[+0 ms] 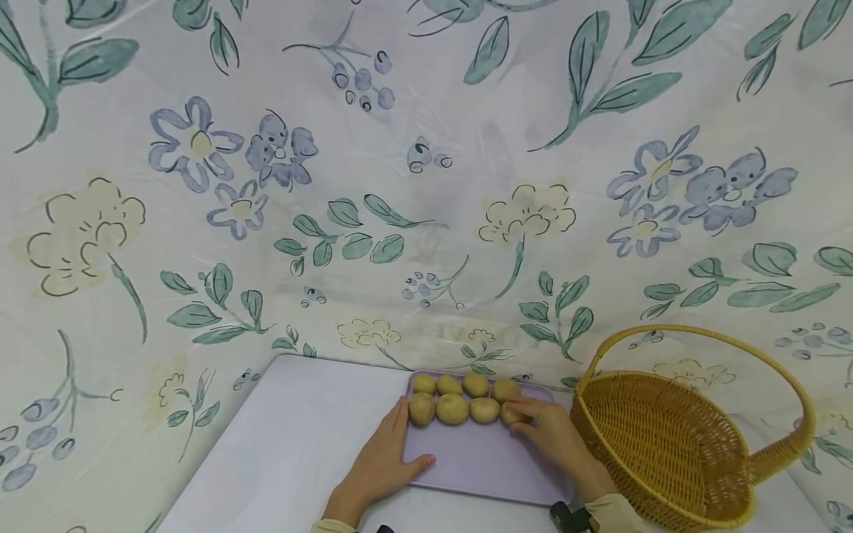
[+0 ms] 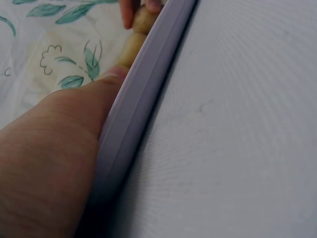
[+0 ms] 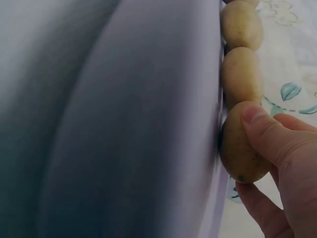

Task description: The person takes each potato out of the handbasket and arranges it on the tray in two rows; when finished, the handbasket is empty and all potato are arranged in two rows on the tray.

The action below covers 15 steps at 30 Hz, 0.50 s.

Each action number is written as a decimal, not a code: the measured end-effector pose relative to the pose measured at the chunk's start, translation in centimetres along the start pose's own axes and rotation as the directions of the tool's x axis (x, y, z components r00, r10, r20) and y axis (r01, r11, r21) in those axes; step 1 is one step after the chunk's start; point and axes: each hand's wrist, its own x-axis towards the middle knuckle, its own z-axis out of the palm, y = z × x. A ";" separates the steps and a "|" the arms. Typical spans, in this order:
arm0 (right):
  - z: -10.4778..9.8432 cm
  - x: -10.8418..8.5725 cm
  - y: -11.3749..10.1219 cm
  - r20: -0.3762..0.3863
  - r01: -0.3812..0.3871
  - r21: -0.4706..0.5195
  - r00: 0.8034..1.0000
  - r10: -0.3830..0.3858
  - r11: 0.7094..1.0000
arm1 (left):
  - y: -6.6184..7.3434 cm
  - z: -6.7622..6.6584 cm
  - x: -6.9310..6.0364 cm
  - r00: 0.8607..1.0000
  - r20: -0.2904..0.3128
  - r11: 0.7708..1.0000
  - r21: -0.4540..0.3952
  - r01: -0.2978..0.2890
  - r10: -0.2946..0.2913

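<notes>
Potatoes stand in two rows along the far side of a lilac tray [image 1: 483, 463]. At the right end of the nearer row, my right hand [image 1: 553, 437] pinches a potato [image 3: 242, 144] between thumb and fingers. In the right wrist view that potato touches a neighbouring potato [image 3: 241, 77] in the row. My left hand [image 1: 383, 459] rests at the tray's left edge, its fingers straight along the rim and the thumb reaching over the tray. The left wrist view shows the tray's outer wall [image 2: 131, 119] beside this hand; most of its fingers are hidden there.
A wicker basket [image 1: 653, 437] with a tall arched handle stands right of the tray, close to my right forearm. The white table [image 1: 300, 429] extends to the left. Behind it hangs a floral cloth [image 1: 373, 281].
</notes>
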 end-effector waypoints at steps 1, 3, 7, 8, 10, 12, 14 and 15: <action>0.0 0.0 0.0 -0.003 0.001 0.002 1.000 -0.001 1.000 | 0.0 0.0 0.0 1.000 0.000 1.000 0.001 0.001 -0.001; 0.1 0.0 0.0 -0.007 0.001 0.006 1.000 -0.001 1.000 | 0.0 -0.1 0.0 1.000 -0.003 1.000 -0.002 0.000 0.000; 0.2 -0.1 0.0 -0.008 -0.011 0.014 1.000 0.011 1.000 | 0.1 -0.2 0.0 1.000 -0.002 1.000 -0.004 0.000 0.000; 0.3 -0.1 0.0 -0.004 -0.014 0.009 1.000 0.014 1.000 | 0.1 -0.2 0.0 1.000 -0.001 1.000 -0.006 0.001 -0.001; 0.4 -0.2 0.1 0.006 -0.028 0.001 1.000 0.028 1.000 | 0.1 -0.2 0.0 1.000 0.006 1.000 -0.009 0.006 -0.006; 0.4 -0.3 0.1 0.016 -0.040 -0.004 0.999 0.041 0.999 | 0.2 -0.2 -0.1 1.000 0.011 1.000 -0.013 0.009 -0.009; 0.5 -0.3 0.1 0.023 -0.053 -0.005 0.998 0.053 0.999 | 0.3 -0.3 -0.1 1.000 0.013 1.000 -0.017 0.011 -0.011; 0.6 -0.3 0.1 0.024 -0.058 -0.002 0.998 0.058 0.998 | 0.3 -0.3 -0.1 1.000 0.012 1.000 -0.019 0.010 -0.009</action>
